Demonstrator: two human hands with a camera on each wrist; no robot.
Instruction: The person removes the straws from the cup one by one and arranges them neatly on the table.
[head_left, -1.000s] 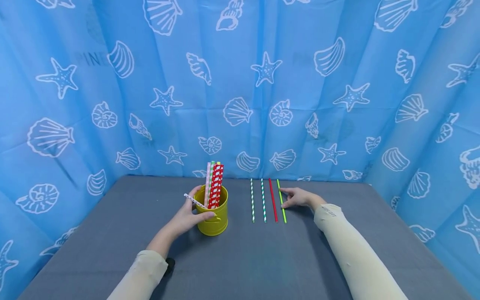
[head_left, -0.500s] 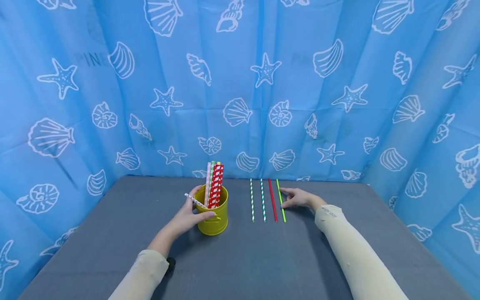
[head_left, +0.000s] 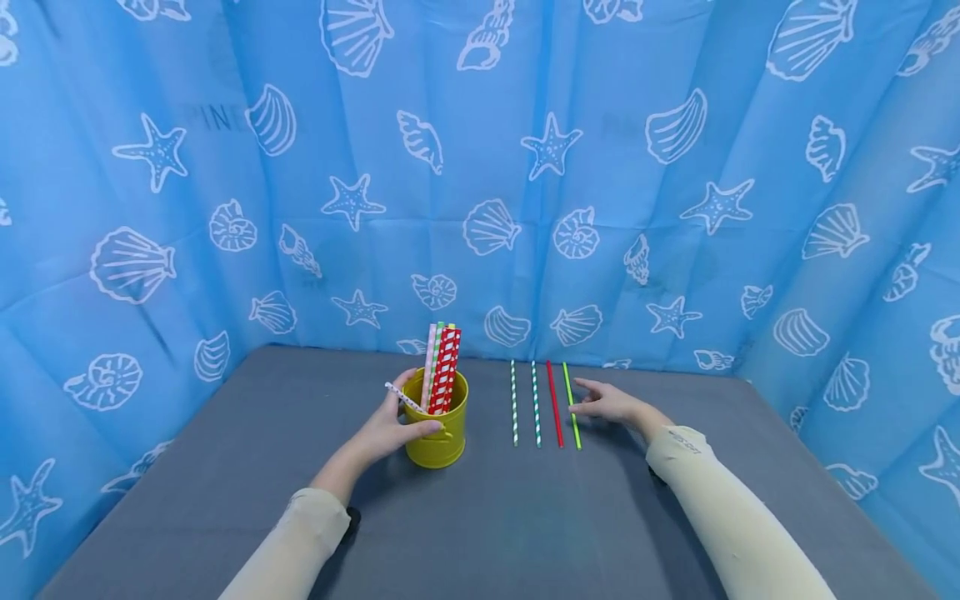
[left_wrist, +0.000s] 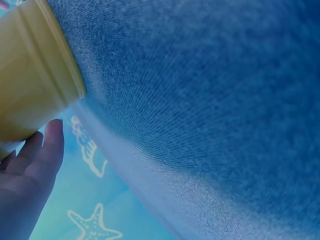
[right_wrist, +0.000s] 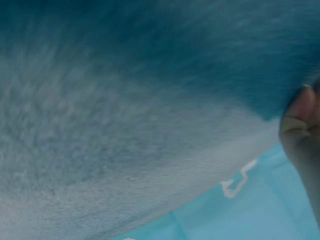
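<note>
In the head view my left hand (head_left: pixel 388 429) grips a yellow metal bucket (head_left: pixel 437 450), thumb across its front and fingers round its far left side. Pink, green-striped and red white-patterned paper straws (head_left: pixel 444 371) stand in it. A short-looking white spotted straw (head_left: pixel 405 397) leans out over the left rim. Right of the bucket lie a green-striped straw (head_left: pixel 514 404), a teal-striped straw (head_left: pixel 536 404), a red straw (head_left: pixel 555 404) and a lime green straw (head_left: pixel 575 429), side by side. My right hand (head_left: pixel 617 406) is at the lime straw, fingers spread apart, thumb tip over it; contact is unclear.
A grey cloth covers the table (head_left: pixel 480 517). Behind it and along both sides hangs a blue curtain (head_left: pixel 450 192) with white shells and starfish. The left wrist view shows the bucket wall (left_wrist: pixel 30 70) close up.
The right hand's fingers have lifted and spread slightly from the lime straw. The whole head view has shifted a little. The left hand stays on the bucket, and the straws keep their arrangement.
</note>
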